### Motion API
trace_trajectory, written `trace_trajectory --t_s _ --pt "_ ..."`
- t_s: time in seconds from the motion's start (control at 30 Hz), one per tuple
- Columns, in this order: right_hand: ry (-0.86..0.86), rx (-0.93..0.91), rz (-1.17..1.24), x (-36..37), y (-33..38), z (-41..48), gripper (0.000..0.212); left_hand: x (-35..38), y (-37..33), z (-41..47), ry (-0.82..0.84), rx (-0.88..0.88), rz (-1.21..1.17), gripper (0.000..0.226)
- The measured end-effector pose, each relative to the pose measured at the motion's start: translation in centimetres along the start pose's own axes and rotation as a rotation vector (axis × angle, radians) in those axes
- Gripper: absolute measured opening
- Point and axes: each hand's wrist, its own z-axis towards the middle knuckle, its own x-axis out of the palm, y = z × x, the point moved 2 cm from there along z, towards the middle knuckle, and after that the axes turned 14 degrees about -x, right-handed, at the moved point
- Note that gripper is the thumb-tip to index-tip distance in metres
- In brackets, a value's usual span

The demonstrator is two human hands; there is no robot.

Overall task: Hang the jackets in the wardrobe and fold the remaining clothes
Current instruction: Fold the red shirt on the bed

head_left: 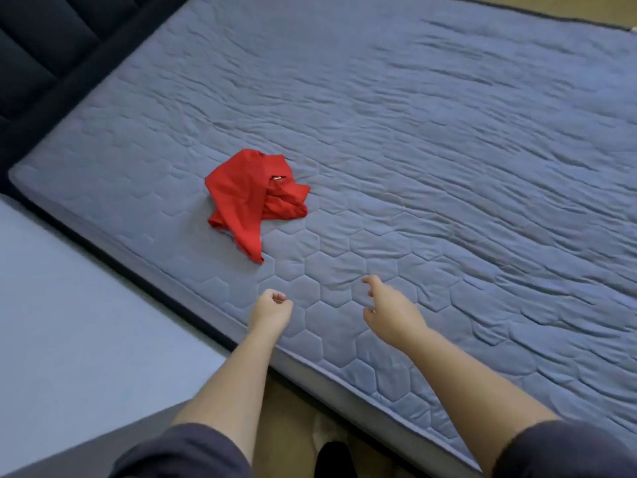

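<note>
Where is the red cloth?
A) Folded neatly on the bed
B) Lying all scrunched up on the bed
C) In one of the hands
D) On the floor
B: the red cloth lies crumpled on the blue mattress, and neither the left hand nor the right hand touches it.

Red garment (253, 198) crumpled, lying on mattress near its left edge.
</note>
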Motion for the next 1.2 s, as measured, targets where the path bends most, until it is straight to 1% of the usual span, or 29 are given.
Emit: trace_trajectory --t_s 0.1,0.2,0.27,0.33,0.37,0.4,0.47,0.5,0.53,0.57,0.63,0.7,0.77,0.83,0.87,0.9,0.97,1.0,1.1,1.13,1.2 --pt "0.028 0.034 0.012 3.1 -2.7 5.1 0.055 0.9 -2.5 6.9 -0.101 0.063 0.087 0.03" --pt "0.056 0.031 0.03 6.2 -4.8 9.2 0.068 0.8 -4.3 12.4 -0.313 0.136 0.13 0.046" --pt "0.096 0.029 0.019 8.3 -5.9 11.4 0.078 0.5 -5.0 15.6 -0.418 0.141 0.158 0.061" --pt "0.146 0.049 -0.003 10.3 -6.9 12.8 0.084 0.4 -5.4 18.5 -0.452 0.108 0.226 0.082" --pt "0.172 0.055 -0.02 11.2 -7.3 13.1 0.085 0.4 -5.5 19.8 -0.451 0.09 0.258 0.086" --pt "0.194 0.055 -0.035 12.0 -7.7 13.4 0.087 0.4 -5.5 20.9 -0.45 0.083 0.275 0.083" --pt "0.226 0.054 -0.025 12.6 -8.3 13.8 0.09 0.0 -5.8 22.4 -0.46 0.128 0.249 0.058" --pt "0.232 0.048 -0.005 12.3 -8.5 14.0 0.09 -0.2 -6.1 22.6 -0.442 0.175 0.198 0.047" --pt "0.226 0.045 0.019 11.6 -8.6 14.2 0.089 -0.3 -6.7 22.5 -0.386 0.219 0.141 0.04" --pt "0.213 0.054 0.047 10.8 -8.5 14.2 0.089 -0.2 -7.4 22.0 -0.293 0.247 0.102 0.035" --pt "0.14 0.096 0.109 8.6 -7.5 14.3 0.089 0.3 -9.2 19.2 -0.027 0.259 0.093 0.035" --pt "0.013 0.102 0.14 5.9 -5.7 14.1 0.09 0.8 -11.1 14.5 0.3 0.243 0.196 0.044" --pt "-0.097 0.028 0.068 3.0 -4.0 13.6 0.092 0.7 -12.7 9.1 0.637 0.255 0.319 0.052" --pt "-0.135 -0.077 -0.058 0.3 -2.5 12.5 0.09 0.0 -14.3 3.9 0.921 0.299 0.417 0.048" --pt "-0.143 -0.115 -0.095 -1.3 -1.9 11.4 0.084 -0.6 -15.3 1.1 1.026 0.311 0.457 0.039" --pt "-0.145 -0.148 -0.097 -2.2 -1.6 10.9 0.075 -1.3 -16.1 -0.7 1.106 0.313 0.487 0.031" --pt "-0.164 -0.196 -0.054 -4.6 -1.1 8.7 0.058 -2.6 -17.8 -4.6 1.209 0.33 0.521 0.03" --pt "-0.17 -0.221 -0.021 -5.6 -0.9 7.3 0.054 -3.0 -18.3 -6.5 1.245 0.331 0.528 0.029" --pt "-0.235 -0.295 0.137 -7.8 0.0 2.8 0.055 -3.5 -19.3 -12.3 1.282 0.373 0.527 0.033" --pt "-0.275 -0.291 0.187 -8.4 0.5 1.2 0.047 -3.4 -19.4 -14.5 1.287 0.391 0.536 0.035" --pt "-0.377 -0.269 0.258 -9.5 1.0 -2.4 0.021 -2.8 -19.3 -19.2 1.292 0.413 0.536 0.035"
